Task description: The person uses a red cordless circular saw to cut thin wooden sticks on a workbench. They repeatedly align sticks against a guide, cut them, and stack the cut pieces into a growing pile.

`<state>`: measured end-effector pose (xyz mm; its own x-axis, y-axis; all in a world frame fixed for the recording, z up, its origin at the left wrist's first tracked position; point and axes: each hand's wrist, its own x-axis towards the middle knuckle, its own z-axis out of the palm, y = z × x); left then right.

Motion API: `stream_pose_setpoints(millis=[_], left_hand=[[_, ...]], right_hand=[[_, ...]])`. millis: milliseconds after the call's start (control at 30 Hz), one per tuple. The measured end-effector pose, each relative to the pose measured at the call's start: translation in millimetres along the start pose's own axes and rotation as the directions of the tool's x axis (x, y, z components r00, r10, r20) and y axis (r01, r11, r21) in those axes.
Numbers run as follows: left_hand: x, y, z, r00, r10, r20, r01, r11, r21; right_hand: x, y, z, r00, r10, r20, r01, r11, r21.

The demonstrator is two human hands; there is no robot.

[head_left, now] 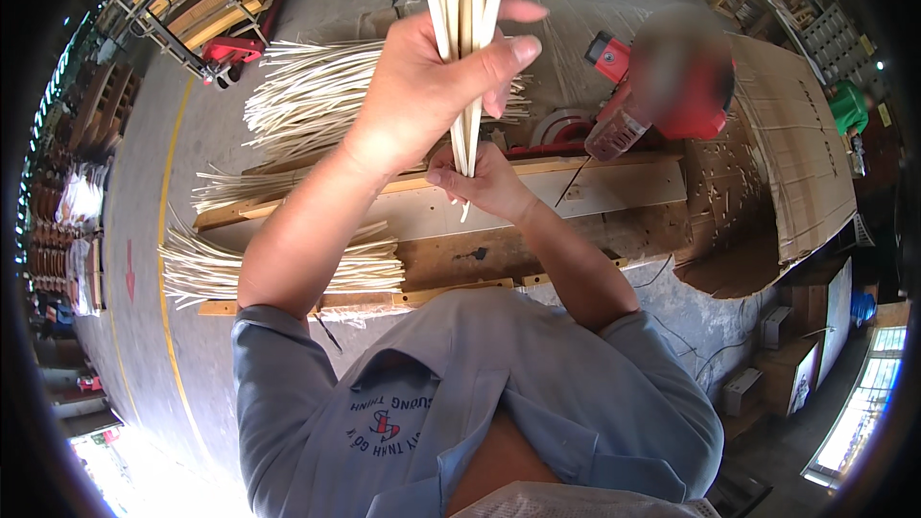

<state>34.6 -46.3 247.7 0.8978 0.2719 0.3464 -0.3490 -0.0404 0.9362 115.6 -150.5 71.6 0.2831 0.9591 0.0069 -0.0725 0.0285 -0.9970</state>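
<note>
A small bundle of thin pale wooden or rattan sticks stands upright in front of me, its top running out of view. My left hand is closed loosely around the bundle, thumb across the front and fingertips showing behind. Lower down, my right hand grips the sticks near their bottom ends, which poke out just below its fingers. Behind my left forearm lies a large heap of similar sticks. A second pile of sticks rests on the near left of the workbench.
A red power saw, partly blurred, stands right of my hands. Beside it is a big open cardboard sheet with offcuts by it. A pale board runs along the bench. A red pallet jack and stacked wood are far left.
</note>
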Motion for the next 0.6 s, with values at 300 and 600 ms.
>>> stream_pose_setpoints(millis=[300,600], left_hand=[[-3.5,-13.7,-5.0,0.999,0.005,-0.04,-0.006,1.0,-0.026],[-5.5,13.9,-2.0,0.995,0.075,-0.066,-0.076,0.997,-0.007]], right_hand=[[-2.0,19.7,0.2,0.994,-0.109,-0.016,0.109,0.994,0.027],[2.8,19.7,8.8,0.985,-0.041,-0.167,0.021,0.993,-0.119]])
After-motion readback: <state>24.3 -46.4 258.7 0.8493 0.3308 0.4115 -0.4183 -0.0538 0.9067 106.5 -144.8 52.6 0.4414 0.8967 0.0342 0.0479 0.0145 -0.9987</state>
